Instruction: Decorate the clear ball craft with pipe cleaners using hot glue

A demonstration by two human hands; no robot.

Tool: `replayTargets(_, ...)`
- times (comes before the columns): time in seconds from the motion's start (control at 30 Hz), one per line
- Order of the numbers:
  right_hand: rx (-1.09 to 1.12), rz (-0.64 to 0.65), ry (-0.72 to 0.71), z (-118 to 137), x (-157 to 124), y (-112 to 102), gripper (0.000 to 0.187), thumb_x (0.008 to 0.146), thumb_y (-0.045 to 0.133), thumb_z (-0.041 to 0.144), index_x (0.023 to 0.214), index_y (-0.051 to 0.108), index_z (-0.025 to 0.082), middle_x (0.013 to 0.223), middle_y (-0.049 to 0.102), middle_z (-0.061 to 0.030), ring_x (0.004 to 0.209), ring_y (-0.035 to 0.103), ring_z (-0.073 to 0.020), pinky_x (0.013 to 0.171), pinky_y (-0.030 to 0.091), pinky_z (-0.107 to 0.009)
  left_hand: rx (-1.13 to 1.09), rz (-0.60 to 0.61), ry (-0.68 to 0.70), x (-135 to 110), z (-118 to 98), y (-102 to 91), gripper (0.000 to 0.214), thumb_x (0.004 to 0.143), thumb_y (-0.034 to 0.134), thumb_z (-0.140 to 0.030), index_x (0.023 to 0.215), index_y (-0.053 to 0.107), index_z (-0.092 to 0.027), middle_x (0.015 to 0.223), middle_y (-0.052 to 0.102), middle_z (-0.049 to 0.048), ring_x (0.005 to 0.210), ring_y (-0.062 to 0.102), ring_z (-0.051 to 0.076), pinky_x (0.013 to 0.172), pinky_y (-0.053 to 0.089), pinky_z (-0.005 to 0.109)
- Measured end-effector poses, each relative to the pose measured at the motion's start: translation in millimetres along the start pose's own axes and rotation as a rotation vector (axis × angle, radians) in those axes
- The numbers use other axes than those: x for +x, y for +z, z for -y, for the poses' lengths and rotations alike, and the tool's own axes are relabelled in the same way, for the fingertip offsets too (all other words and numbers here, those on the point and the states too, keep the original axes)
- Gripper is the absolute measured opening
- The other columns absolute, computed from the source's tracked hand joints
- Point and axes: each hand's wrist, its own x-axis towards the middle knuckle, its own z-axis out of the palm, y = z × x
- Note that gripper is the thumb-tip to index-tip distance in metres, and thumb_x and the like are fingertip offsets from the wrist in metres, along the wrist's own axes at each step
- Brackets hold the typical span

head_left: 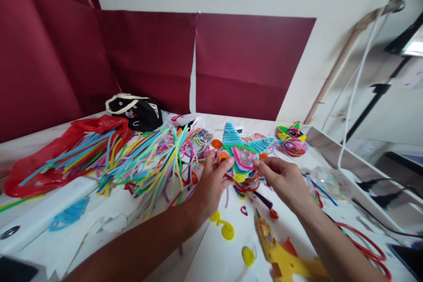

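Observation:
Between both hands is a pipe-cleaner craft figure [245, 157] with a clear body, coloured coils and two pointed blue pieces on top. My left hand [211, 185] grips its left side, thumb in front near an orange coil. On the opposite edge, my right hand [280, 177] pinches a pink strand between thumb and fingertips. Below the figure lie yellow coils [228, 231], a small red coil [274, 214] and a dark thin tool [263, 200]. A yellow hot glue gun [280, 253] lies by my right forearm, its nozzle pointing toward the figure.
Loose pipe cleaners [145, 158] spread across the left, some inside a red plastic bag [36, 158]. Behind stands a black pouch [139, 112]. Finished-looking colourful pieces [293, 141] sit back right, near a white power strip [363, 191] with cords. A red cable [366, 242] curls at right.

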Motion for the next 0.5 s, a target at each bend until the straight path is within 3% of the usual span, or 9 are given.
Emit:
replayTargets(0.13,0.011,-0.020,-0.034,5.0,0.0,-2.2,0.056,0.074,0.063,0.072,0.072,0.071,0.017,0.061,0.064,-0.0031,0.056,0.052,-0.0152,0.053,0.036,-0.028,0.015,-0.023,-0.015,5.2,-0.2,3.8,0.052,0.068,0.089,-0.040,0.106,0.056,-0.025,0.110,0.067,0.0047,0.112,0.067,0.028,0.090,0.059,0.041)
replayTargets(0.5,-0.032,-0.060,-0.049,-1.5,-5.1,-0.2,0.053,0.076,0.063,0.071,0.076,0.070,0.018,0.058,0.056,0.0009,0.054,0.048,-0.0146,0.053,0.033,-0.029,-0.024,-0.016,-0.028,9.8,1.5,6.8,0.044,0.069,0.086,-0.034,0.104,0.059,-0.027,0.122,0.068,0.0075,0.114,0.067,0.032,0.094,0.058,0.046)
